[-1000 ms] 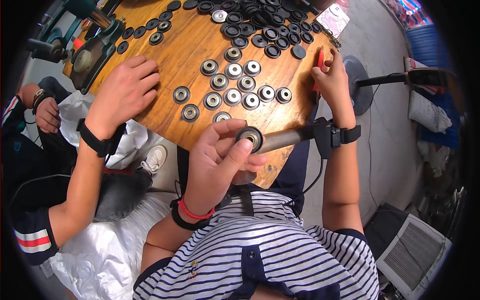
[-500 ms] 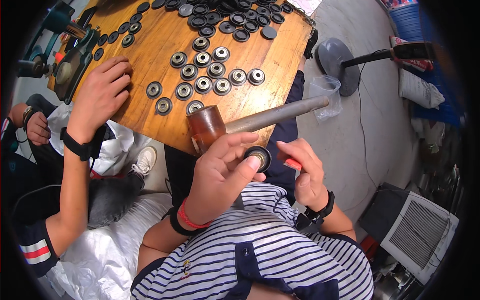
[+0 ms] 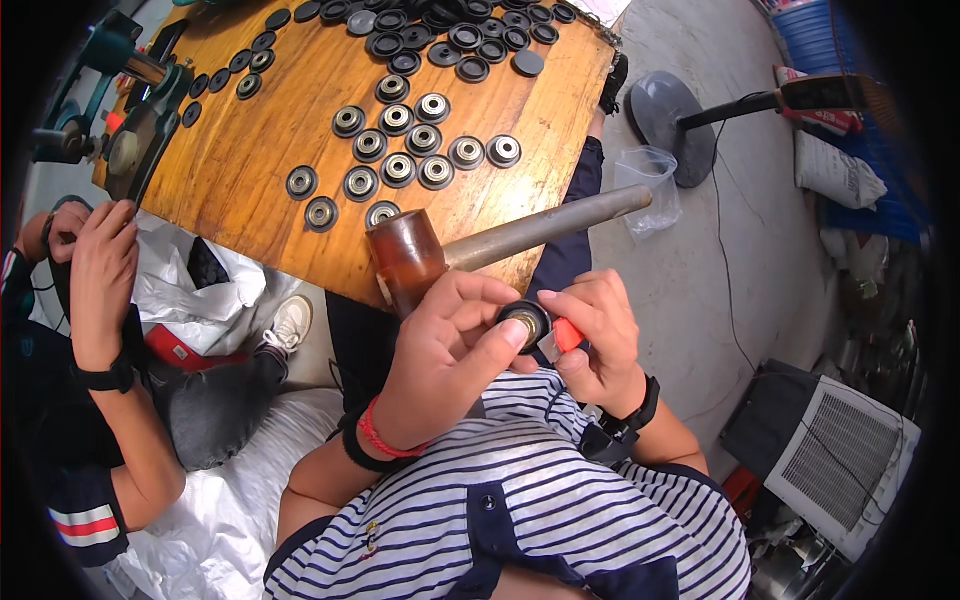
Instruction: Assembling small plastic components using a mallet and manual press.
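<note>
My left hand [image 3: 450, 345] pinches a black round cap with a metal bearing [image 3: 524, 325] in its centre, thumb over the bearing. In my right hand [image 3: 600, 340], thumb and fingers close on a small red-handled blade [image 3: 567, 336]; its flat, pale metal end is at the cap's right rim. Just beyond my left hand, on the table's near edge, lies a mallet [image 3: 410, 250] with an amber-brown head and a grey handle pointing right. Several black caps with bearings [image 3: 398, 168] are spread on the wooden table [image 3: 270, 130] past the mallet.
A heap of black caps [image 3: 465, 37] covers the table's far side. At far left is a green machine [image 3: 125, 150]. A co-worker's hands [image 3: 105, 250] are beside the table at left. A grey stand base [image 3: 675, 125] and a plastic bag [image 3: 648, 190] are on the floor at right.
My right hand has moved left, bringing the blade against the cap's rim. The co-worker's nearer hand has drawn back from the table toward their other hand.
</note>
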`<action>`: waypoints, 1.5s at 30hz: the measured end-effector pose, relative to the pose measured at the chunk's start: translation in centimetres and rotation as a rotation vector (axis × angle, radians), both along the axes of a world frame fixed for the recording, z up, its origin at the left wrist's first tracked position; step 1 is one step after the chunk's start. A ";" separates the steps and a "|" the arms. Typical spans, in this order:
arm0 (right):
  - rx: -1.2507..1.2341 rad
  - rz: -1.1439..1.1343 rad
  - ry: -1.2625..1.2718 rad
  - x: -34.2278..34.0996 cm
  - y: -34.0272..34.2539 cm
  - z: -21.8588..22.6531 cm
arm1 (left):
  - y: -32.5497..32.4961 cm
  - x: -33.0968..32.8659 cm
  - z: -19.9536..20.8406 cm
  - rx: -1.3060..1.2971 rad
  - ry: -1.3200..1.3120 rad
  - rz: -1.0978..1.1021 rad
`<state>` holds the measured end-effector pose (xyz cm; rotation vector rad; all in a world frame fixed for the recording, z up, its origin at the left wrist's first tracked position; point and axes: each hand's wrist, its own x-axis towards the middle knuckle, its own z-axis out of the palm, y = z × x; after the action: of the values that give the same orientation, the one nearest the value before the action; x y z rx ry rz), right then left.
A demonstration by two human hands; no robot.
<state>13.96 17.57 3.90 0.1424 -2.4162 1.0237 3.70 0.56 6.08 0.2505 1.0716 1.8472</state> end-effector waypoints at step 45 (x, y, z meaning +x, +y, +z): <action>-0.029 0.074 -0.003 -0.2 0.1 0.8 | -1.5 -1.0 -0.6 0.042 0.009 -0.107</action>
<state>13.72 17.70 4.75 0.2222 -2.4138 1.0922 2.70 -0.90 5.46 0.3353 1.0071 1.7754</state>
